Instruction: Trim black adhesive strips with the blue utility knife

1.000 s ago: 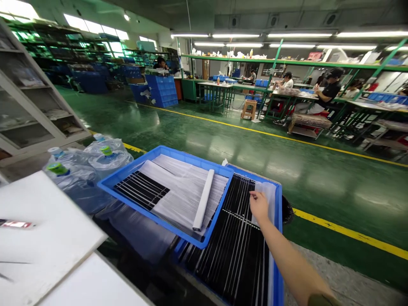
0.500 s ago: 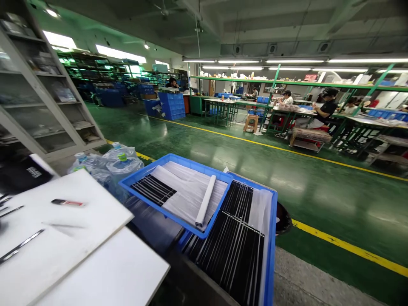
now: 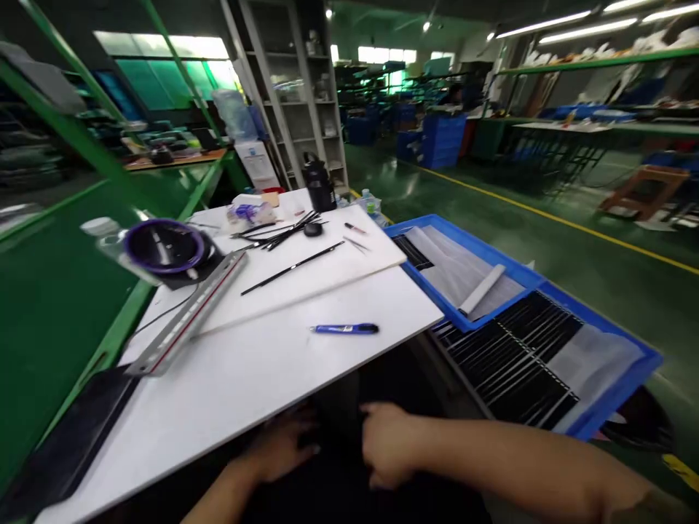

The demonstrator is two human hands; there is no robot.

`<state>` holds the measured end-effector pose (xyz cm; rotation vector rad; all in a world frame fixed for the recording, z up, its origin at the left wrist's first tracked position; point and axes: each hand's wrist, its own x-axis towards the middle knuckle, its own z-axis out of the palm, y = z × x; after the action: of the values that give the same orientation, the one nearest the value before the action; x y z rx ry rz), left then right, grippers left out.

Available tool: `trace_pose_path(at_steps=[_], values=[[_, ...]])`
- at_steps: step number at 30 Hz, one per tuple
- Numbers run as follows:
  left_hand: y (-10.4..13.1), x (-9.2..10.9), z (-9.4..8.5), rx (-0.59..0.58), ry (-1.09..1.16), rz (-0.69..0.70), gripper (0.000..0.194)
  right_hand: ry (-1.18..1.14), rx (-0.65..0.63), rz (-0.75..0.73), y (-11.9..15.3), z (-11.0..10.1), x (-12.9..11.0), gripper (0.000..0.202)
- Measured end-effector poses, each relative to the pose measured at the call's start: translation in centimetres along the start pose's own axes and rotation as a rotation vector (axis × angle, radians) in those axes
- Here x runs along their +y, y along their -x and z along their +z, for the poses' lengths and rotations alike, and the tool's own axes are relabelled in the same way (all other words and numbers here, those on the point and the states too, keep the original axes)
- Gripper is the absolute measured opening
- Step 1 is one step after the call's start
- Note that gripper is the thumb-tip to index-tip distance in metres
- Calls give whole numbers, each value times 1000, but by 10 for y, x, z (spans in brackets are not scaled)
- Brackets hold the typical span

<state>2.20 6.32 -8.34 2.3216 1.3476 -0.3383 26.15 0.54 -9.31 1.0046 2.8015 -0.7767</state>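
My left hand (image 3: 284, 445) and my right hand (image 3: 389, 442) are low in view, close together over a dark area just below the near edge of the white tabletop (image 3: 245, 378). Both are blurred. The left hand's fingers look spread with nothing in them. The right hand's fingers are curled, and I cannot tell whether they hold anything. A blue utility knife (image 3: 345, 329) lies on the tabletop above the hands. To the right, a blue tray (image 3: 628, 378) holds rows of thin black strips (image 3: 507, 349).
A second blue tray (image 3: 431, 225) with white sheets and a white roll (image 3: 481, 289) rests across the first. A metal ruler (image 3: 188, 314), a black rod (image 3: 292, 268), a purple-rimmed round dish (image 3: 164, 246) and a black bottle (image 3: 318, 185) sit on the table. A green frame stands at left.
The view has swung left and down from the trays to the table. My right hand left the lower tray a second ago; both hands now sit at the table's near edge.
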Motion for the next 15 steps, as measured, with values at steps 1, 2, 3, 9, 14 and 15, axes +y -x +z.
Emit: trace_pose_path(at_steps=[1,2,3,9,14,15], values=[[4,-9,1,-14,15,-30,39,-9,5,0,-1,0,0,26],[6,-16,1,-21,30,-57,39,-15,19,7,-1,-1,0,26],[7,-21,0,-20,43,-83,40,-20,32,11,1,-3,1,29],[38,14,18,-121,150,102,45,-57,27,-38,32,-15,-8,17],[64,49,44,-161,267,211,61,-124,214,165,56,-27,-20,39],[60,45,44,-132,264,176,61,-166,184,138,62,-26,-27,36]])
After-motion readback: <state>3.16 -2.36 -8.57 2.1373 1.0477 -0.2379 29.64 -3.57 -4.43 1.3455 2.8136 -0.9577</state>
